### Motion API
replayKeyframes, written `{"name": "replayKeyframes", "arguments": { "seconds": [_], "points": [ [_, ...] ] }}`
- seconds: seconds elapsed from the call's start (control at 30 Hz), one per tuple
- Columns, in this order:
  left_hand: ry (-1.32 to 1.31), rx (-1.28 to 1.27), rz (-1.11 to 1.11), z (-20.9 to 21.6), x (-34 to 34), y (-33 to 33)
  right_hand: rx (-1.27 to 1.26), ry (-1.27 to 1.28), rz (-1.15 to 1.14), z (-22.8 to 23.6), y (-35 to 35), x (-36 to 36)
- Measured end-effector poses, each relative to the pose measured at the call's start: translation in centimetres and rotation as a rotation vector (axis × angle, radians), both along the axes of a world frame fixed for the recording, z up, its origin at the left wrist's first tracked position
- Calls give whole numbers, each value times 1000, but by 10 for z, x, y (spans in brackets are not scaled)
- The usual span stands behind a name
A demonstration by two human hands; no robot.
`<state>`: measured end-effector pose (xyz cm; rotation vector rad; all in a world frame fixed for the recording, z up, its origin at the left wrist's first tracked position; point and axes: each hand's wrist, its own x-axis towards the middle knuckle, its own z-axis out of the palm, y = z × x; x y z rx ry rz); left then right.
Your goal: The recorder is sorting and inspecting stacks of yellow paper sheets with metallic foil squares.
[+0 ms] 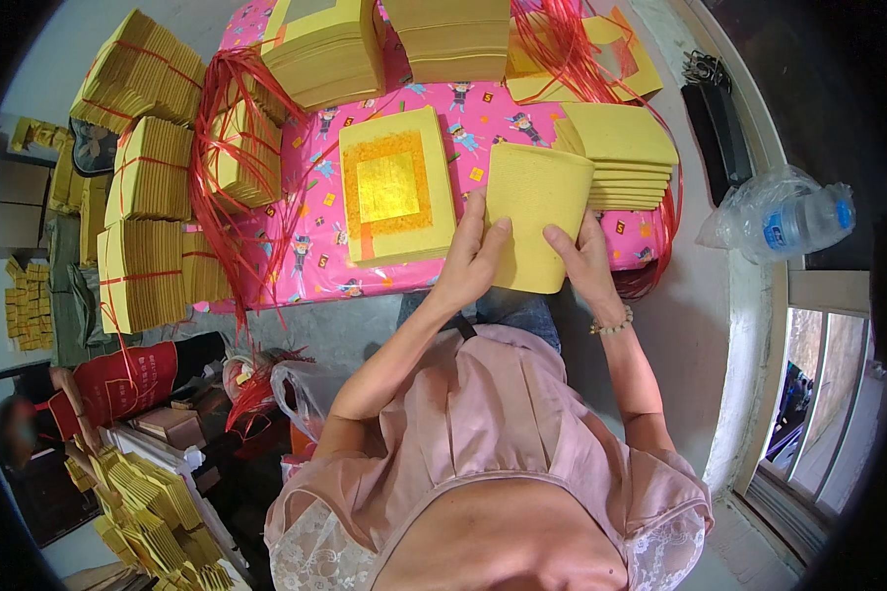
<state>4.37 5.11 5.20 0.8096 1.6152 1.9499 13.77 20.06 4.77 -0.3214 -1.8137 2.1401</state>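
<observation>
A plain yellow sheaf of paper [537,212] is held upright between my two hands at the table's near edge, its top slightly curved. My left hand [476,251] grips its left side, thumb on the front face. On the right side my right hand [583,258] presses with its thumb, the other fingers hidden behind. Just left of the sheaf lies a stack of yellow paper [399,187] with a gold foil square inside an orange patch on top. A fanned pile of folded yellow paper [626,158] sits behind my right hand.
A pink patterned cloth [350,286] covers the table. Taller yellow paper stacks [448,44] stand at the back. Red strings [222,177] hang at the left beside tied yellow bundles [148,167]. A plastic bottle [798,225] lies on the ledge at right.
</observation>
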Motion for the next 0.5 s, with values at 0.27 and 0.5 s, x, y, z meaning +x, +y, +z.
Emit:
{"name": "replayKeyframes", "arguments": {
  "seconds": [0.27,0.5],
  "points": [
    [-74,25,21,8,9,2,74,18,-76,8,-4,4],
    [-333,8,-47,23,-6,8,30,-86,-57,16,0,-5]
  ]
}}
